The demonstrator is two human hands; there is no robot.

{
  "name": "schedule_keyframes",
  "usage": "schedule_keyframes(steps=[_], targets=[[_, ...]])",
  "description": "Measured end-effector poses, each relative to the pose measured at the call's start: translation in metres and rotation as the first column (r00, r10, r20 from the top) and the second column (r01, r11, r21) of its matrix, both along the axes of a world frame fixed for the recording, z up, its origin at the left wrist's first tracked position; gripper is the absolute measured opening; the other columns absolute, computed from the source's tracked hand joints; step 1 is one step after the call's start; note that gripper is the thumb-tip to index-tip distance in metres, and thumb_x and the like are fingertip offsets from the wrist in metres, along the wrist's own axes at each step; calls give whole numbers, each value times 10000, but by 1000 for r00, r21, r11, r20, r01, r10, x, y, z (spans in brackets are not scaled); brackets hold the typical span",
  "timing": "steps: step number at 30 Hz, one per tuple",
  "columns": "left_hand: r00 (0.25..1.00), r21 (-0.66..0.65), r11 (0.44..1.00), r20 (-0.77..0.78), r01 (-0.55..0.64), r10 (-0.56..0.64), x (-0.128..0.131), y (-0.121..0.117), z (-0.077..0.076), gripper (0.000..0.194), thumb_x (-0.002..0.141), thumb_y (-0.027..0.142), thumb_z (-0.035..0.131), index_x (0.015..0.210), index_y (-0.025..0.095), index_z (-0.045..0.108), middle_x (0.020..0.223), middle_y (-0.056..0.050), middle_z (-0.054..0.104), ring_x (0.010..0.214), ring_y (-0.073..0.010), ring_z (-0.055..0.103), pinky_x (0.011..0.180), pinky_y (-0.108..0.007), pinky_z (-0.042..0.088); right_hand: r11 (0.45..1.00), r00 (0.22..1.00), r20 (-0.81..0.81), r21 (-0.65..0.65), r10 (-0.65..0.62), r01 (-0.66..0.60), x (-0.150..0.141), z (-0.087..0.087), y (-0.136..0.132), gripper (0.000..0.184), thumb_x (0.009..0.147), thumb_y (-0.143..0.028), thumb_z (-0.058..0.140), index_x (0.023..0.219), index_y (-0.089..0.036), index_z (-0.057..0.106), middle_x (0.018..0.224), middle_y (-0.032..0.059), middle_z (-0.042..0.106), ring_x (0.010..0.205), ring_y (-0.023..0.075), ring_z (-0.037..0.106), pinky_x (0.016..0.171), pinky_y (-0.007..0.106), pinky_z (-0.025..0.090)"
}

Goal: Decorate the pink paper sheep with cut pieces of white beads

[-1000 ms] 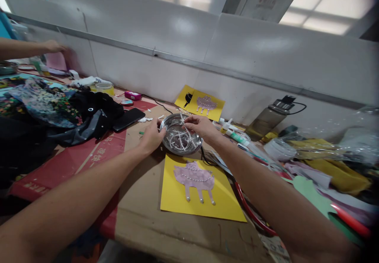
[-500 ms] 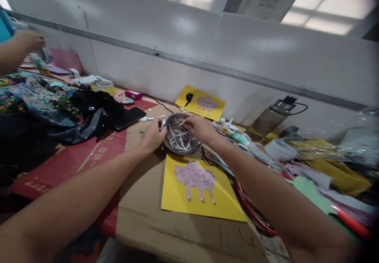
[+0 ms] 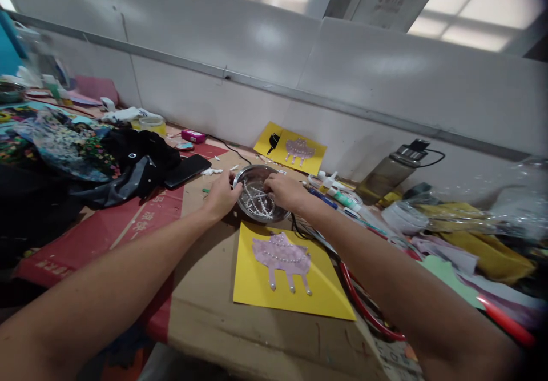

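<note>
My left hand (image 3: 222, 195) grips the left rim of a shiny metal bowl (image 3: 279, 211) standing on the table. In the bowl lie tangled strands of small white beads (image 3: 259, 204). Over its right side reaches my right hand (image 3: 286, 191), fingers bent and pressed together down inside; whatever they pinch is hidden. Just in front of the bowl is a yellow card (image 3: 252, 285) bearing a lilac cutout (image 3: 284, 260) with rows of pearl beads and bead-tipped legs.
Behind the bowl, a second yellow card (image 3: 317, 161) carries a similar beaded cutout. A dark phone (image 3: 188, 172) and heaped clothing (image 3: 64, 147) lie left. To the right are glue bottles (image 3: 346, 199), a grey water bottle (image 3: 387, 172), scraps and plastic bags (image 3: 505, 209).
My right hand has shifted slightly left and lower into the bowl. Another person's hand has left the upper left of the view. My left hand has stayed on the rim.
</note>
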State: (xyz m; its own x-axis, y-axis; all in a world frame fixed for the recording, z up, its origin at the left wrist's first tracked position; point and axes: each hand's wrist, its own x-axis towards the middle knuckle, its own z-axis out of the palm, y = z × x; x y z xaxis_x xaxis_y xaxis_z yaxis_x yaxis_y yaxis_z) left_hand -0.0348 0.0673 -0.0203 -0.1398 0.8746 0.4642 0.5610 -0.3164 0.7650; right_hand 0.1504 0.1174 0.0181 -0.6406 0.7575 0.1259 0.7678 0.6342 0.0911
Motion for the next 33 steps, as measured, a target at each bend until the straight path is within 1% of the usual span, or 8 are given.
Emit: schedule_keyframes(steps=[4,8,13,17,19,21,28,33], targets=[[1000,1,1000,-12,-8,8,0,0,0,67,771,171,517,810,200,472,817,-33,611,777,-178,572,742,-306,432,999,997,-69,-31,-38,36,-2,3,-3,102,757,-136,597,792,-188,677,946,90,661,922,227,582,749,306,436],[999,-1,1000,-30,-14,14,0,0,0,70,779,173,517,816,207,468,811,-32,604,779,-182,567,739,-313,431,990,966,-222,-79,-131,116,0,18,-1,101,793,-162,569,827,-179,663,842,73,683,796,190,607,687,292,451],[999,-19,999,-23,-27,26,1,-2,3,82,780,155,526,802,205,465,802,-31,606,750,-174,562,708,-302,428,964,902,-379,-235,-205,120,10,37,4,75,807,-156,555,815,-166,629,755,40,693,621,123,608,554,232,460],[999,-21,999,-24,-31,30,1,-3,5,87,777,147,534,796,201,469,804,-32,616,745,-168,566,701,-292,427,873,701,-623,-487,-347,-1,16,43,5,47,785,-126,594,768,-165,613,700,29,677,540,95,576,481,207,448],[1000,-18,1000,-18,-26,26,1,-3,4,90,775,144,537,802,200,471,819,-33,622,754,-167,569,715,-294,430,839,611,-683,-541,-400,-55,17,43,3,56,760,-113,627,750,-167,621,659,17,657,523,85,557,468,198,438],[1000,-14,1000,-11,-20,20,1,-3,4,92,773,143,535,807,200,472,829,-34,624,764,-167,570,728,-297,435,825,573,-700,-560,-427,-69,18,43,2,64,738,-109,656,742,-169,631,621,4,636,512,79,541,457,190,423],[1000,-7,1000,-11,-15,15,0,-3,3,92,771,143,528,812,200,469,844,-42,623,780,-173,569,749,-315,441,823,565,-706,-562,-426,-81,17,41,3,59,714,-159,690,745,-172,641,630,5,630,531,91,528,477,219,411],[1000,-18,1000,-11,-12,12,0,-3,4,88,773,150,531,807,199,466,823,-34,611,770,-172,564,736,-310,432,819,563,-704,-568,-433,-80,16,41,0,87,703,-170,698,769,-178,641,742,23,668,624,103,563,602,243,482]])
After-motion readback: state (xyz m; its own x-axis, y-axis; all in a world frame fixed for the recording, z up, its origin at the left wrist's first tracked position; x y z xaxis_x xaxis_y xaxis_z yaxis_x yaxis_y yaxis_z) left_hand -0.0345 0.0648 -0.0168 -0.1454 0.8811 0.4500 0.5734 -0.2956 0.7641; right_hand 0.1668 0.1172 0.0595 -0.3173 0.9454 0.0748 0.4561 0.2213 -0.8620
